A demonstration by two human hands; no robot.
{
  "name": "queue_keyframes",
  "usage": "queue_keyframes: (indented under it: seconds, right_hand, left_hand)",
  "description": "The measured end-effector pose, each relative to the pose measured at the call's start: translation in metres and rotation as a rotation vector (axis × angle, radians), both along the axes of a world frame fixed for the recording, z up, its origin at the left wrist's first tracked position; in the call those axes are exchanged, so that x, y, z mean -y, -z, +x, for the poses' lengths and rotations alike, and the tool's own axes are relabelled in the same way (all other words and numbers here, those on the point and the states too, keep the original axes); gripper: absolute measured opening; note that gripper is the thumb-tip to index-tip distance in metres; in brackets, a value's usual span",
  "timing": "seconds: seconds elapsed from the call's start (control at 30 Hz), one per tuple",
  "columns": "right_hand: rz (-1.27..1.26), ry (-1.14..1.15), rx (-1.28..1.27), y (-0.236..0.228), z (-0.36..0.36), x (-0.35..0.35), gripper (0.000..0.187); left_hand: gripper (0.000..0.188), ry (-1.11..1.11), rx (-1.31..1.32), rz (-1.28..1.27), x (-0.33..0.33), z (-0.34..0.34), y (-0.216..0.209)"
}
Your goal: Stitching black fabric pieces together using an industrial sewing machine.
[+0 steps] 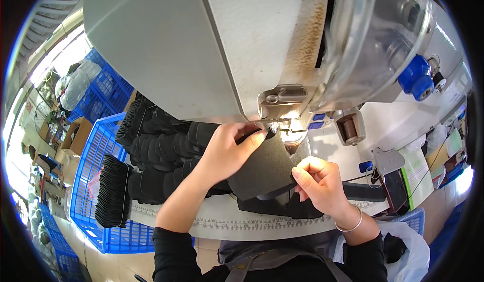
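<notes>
A dark grey-black fabric piece is stretched between my hands under the lit needle area of a white sewing machine. Thumb and fingers of my left hand pinch its upper left edge close to the needle. My right hand, with a bangle on the wrist, pinches its right edge lower down. More black fabric lies beneath it on the machine bed. Left of my left hand, rolled and stacked black pieces are heaped, some tied in bundles.
A blue plastic basket stands left, under the bundles. A measuring scale runs along the table's front edge. At right are a metal bracket, a phone-like dark object and a white plastic bag. The machine head overhangs my hands.
</notes>
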State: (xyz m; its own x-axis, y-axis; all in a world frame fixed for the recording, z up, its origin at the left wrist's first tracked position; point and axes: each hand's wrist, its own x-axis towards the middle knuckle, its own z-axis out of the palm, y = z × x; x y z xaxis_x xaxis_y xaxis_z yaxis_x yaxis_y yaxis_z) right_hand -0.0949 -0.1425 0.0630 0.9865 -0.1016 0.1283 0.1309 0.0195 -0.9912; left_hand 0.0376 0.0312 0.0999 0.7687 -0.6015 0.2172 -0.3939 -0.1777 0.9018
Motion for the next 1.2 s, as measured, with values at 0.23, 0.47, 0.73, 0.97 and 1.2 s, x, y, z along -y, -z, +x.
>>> queue_keyframes:
  seconds: [0.23,0.47,0.73,0.97,1.2]
  right_hand:
    - [0.014,-0.003,-0.001,-0.005,0.006,0.002,0.018]
    - [0.029,0.016,-0.011,-0.007,0.017,-0.001,0.017]
    - [0.044,-0.012,-0.042,-0.011,0.020,0.001,0.020]
    - [-0.005,-0.076,-0.104,0.007,0.006,0.008,0.020]
    - [-0.036,-0.083,-0.093,0.011,-0.002,0.014,0.019]
  left_hand:
    - [0.031,-0.173,1.246,0.264,-0.004,-0.070,0.013]
    - [0.024,-0.305,1.526,0.233,0.007,-0.070,0.032]
    - [0.026,-0.276,1.453,0.117,0.004,-0.037,0.024]
    - [0.024,-0.210,1.421,-0.048,0.006,-0.001,0.024]
    - [0.022,-0.151,1.279,-0.153,0.009,0.014,0.023]
